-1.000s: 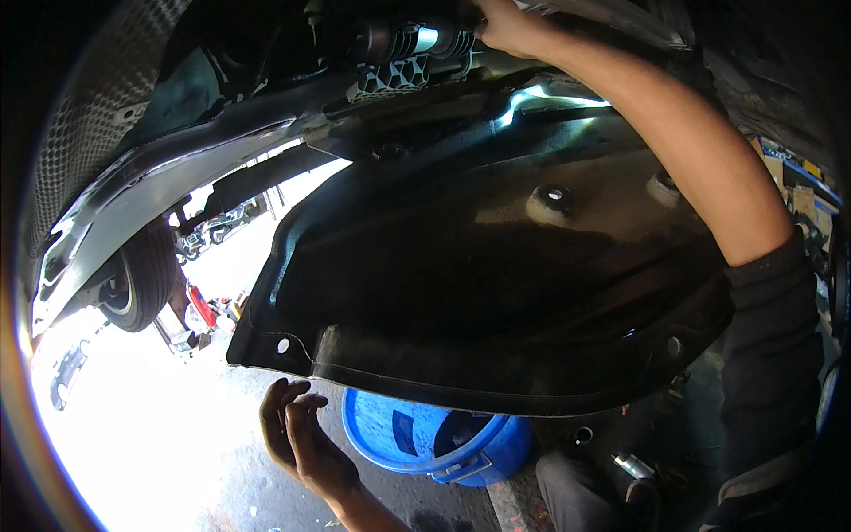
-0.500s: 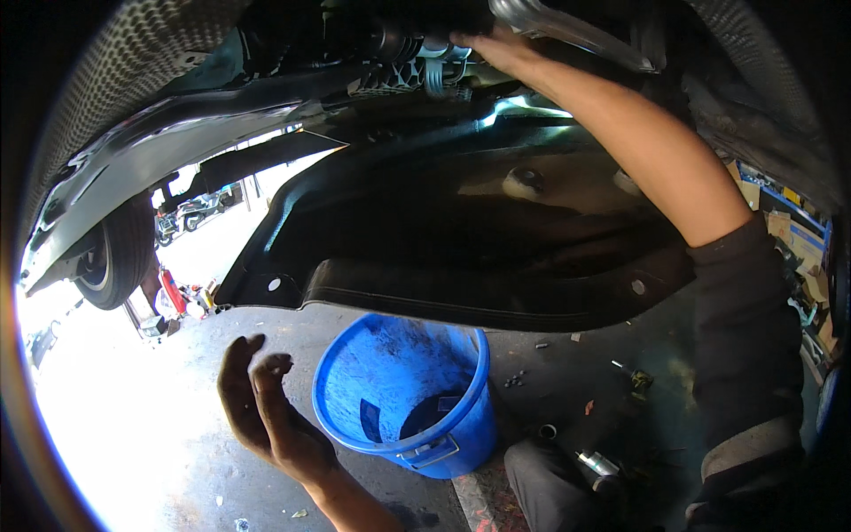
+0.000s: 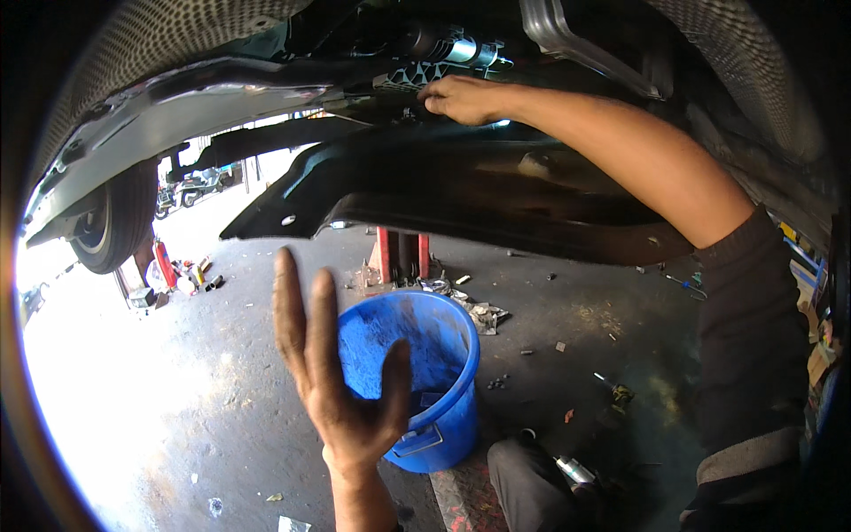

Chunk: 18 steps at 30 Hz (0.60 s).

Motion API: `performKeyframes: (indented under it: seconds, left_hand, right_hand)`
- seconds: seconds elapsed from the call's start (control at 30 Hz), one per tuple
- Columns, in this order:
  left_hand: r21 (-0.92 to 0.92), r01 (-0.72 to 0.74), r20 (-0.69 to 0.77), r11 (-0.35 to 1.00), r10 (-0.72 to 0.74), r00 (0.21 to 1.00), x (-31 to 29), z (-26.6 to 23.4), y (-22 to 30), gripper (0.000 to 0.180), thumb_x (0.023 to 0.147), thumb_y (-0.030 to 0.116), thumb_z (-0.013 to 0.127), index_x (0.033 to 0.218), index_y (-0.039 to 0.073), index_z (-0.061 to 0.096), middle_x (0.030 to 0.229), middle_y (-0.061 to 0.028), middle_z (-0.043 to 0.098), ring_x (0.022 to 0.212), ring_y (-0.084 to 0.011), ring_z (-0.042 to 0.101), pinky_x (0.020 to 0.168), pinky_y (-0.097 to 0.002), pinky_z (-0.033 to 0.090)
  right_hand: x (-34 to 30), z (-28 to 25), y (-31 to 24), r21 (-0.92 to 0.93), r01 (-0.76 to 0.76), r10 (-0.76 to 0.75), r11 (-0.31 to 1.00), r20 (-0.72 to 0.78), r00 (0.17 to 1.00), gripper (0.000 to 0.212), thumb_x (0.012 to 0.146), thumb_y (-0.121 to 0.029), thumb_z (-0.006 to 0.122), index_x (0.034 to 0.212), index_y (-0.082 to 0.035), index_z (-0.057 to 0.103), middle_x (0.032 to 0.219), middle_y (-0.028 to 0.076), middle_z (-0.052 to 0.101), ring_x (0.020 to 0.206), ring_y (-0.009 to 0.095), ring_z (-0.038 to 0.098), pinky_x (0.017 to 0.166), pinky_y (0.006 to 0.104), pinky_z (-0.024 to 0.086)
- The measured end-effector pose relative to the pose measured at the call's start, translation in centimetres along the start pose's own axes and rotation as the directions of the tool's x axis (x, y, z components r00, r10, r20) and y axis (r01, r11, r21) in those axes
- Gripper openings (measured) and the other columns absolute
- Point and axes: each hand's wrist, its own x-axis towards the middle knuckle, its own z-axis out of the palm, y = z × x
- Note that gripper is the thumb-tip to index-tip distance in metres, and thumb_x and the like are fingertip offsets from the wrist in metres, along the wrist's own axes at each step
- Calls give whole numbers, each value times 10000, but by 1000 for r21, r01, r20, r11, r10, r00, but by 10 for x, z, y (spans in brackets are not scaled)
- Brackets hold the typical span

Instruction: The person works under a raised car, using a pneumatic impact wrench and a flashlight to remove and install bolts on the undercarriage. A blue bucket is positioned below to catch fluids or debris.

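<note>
A large dark undercover panel [image 3: 479,206] hangs below the raised car, its near edge bowed and a small light hole at its left corner. Up by the panel's far side, my right hand [image 3: 468,99] has its fingers closed and bent down beside a lattice-like bracket [image 3: 417,77]. What those fingers grip, if anything, is hidden. Just above them a shiny cylindrical part [image 3: 465,50] shows under the car. My left hand [image 3: 350,381] is raised, bare and open, fingers pointing up below the panel, apart from it and in front of the blue bucket [image 3: 468,355].
A metal pipe [image 3: 576,53] and dimpled shields are overhead. The car's wheel [image 3: 120,217] is at the left. On the floor lie a screwdriver-like tool [image 3: 616,390], a silver cylinder [image 3: 576,470] and small loose pieces. A red post base [image 3: 399,254] stands behind the bucket.
My left hand has moved up and right, and its curled fingers have straightened. My right hand has dropped from the shiny cylindrical part towards the panel. The view has shifted, showing more floor.
</note>
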Motion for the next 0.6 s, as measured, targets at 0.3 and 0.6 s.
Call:
performKeyframes:
  seconds: [0.3,0.6]
  left_hand:
    - [112,15,-22,994,-13,1000,15,20,22,784,864,178,754,1576,122,428,1636,-220,355,1533,-398,296,1231,-555,246]
    - [-186,-6,-111,983,-15,994,9,15,6,784,742,-47,759,1477,73,514,1507,-209,503,1338,-357,545,1041,-427,463]
  right_hand:
    - [-3,0,-30,-125,122,-145,985,-202,969,294,1013,-125,623,1284,-22,669,1195,176,714,1136,295,686,981,420,530]
    - [-176,-67,-110,-170,285,-326,943,-317,891,365,1003,-227,635,1284,1,684,1197,173,713,1121,225,673,1000,352,506]
